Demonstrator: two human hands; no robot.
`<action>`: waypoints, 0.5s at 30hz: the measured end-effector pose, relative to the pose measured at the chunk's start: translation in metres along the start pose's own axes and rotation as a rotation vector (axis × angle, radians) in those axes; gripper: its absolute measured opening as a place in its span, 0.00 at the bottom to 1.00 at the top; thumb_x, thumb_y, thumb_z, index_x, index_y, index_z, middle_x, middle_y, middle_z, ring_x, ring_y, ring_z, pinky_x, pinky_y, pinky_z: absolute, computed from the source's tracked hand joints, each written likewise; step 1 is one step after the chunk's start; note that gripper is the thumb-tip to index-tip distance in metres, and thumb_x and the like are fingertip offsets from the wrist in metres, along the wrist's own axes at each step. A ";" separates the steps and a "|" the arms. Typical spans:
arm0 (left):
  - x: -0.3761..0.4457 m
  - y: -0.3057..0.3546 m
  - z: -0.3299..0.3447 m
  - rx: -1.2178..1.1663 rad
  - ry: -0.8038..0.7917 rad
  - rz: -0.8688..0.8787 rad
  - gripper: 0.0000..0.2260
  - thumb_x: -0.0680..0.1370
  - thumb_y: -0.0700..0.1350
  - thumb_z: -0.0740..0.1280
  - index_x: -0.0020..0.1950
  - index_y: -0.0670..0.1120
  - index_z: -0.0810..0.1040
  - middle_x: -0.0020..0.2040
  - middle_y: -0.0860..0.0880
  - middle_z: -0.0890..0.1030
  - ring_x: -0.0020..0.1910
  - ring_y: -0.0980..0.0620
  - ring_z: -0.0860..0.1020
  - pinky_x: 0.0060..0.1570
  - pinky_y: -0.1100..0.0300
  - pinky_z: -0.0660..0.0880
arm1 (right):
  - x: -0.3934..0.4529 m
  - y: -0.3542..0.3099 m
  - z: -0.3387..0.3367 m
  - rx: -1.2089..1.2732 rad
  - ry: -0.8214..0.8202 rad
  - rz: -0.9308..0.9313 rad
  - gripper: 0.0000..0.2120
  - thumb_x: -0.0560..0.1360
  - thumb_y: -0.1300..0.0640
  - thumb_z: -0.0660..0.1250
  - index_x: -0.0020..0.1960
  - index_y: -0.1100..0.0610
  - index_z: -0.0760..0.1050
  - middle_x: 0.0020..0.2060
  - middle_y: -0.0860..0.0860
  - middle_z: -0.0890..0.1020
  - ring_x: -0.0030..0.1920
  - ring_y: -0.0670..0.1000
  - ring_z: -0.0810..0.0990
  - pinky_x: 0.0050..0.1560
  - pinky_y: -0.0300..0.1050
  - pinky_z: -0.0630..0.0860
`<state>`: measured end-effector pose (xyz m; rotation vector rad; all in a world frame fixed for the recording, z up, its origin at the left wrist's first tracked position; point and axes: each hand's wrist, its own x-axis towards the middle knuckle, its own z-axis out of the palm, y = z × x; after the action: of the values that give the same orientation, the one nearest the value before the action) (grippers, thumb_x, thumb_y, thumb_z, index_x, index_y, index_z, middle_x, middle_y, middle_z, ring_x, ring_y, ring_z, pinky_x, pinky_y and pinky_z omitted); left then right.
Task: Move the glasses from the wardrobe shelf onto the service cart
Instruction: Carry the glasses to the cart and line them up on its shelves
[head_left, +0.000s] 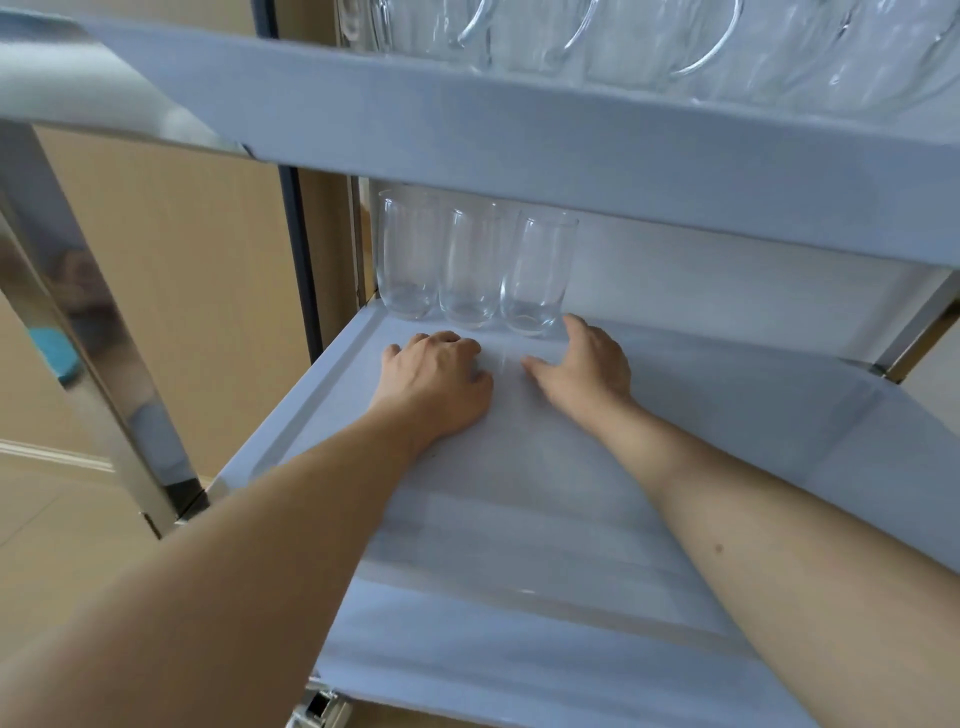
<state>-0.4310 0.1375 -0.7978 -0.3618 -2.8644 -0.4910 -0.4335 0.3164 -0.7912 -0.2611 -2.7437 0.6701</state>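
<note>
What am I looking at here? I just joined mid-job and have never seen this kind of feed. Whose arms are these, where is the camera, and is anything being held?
There is no machine: a person works with bare hands, and the single camera sits on their head, looking forward and down. The grey tiers with shiny metal legs are the service cart. On its middle shelf three clear glasses stand upright in a row at the back left corner. The left hand and right hand lie just in front of them. A faint glint between the hands may be another glass, but I cannot tell, so I cannot say whether either hand has a grip on anything. The upper shelf carries glass mugs with handles.
</note>
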 end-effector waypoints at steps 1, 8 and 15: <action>-0.002 0.001 -0.003 0.015 0.008 -0.003 0.17 0.80 0.55 0.59 0.64 0.51 0.78 0.61 0.50 0.79 0.63 0.43 0.73 0.61 0.49 0.68 | -0.007 0.000 -0.001 -0.029 -0.014 -0.022 0.31 0.74 0.43 0.71 0.72 0.56 0.70 0.66 0.58 0.76 0.68 0.61 0.72 0.64 0.49 0.70; -0.034 0.017 -0.016 0.042 0.008 0.004 0.17 0.82 0.55 0.59 0.66 0.48 0.76 0.65 0.49 0.78 0.66 0.42 0.71 0.64 0.49 0.65 | -0.058 0.002 -0.016 -0.084 -0.048 -0.094 0.23 0.78 0.47 0.67 0.68 0.59 0.75 0.63 0.59 0.80 0.65 0.63 0.74 0.65 0.52 0.69; -0.105 0.045 -0.046 -0.022 -0.140 -0.083 0.18 0.81 0.54 0.60 0.69 0.48 0.74 0.65 0.49 0.76 0.67 0.43 0.69 0.62 0.49 0.66 | -0.135 -0.001 -0.053 -0.163 -0.227 -0.026 0.26 0.81 0.43 0.62 0.73 0.56 0.70 0.72 0.58 0.73 0.73 0.60 0.66 0.75 0.53 0.59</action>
<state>-0.3117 0.1410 -0.7684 -0.2929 -3.0222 -0.5321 -0.2895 0.3046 -0.7798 -0.1957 -3.0183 0.4970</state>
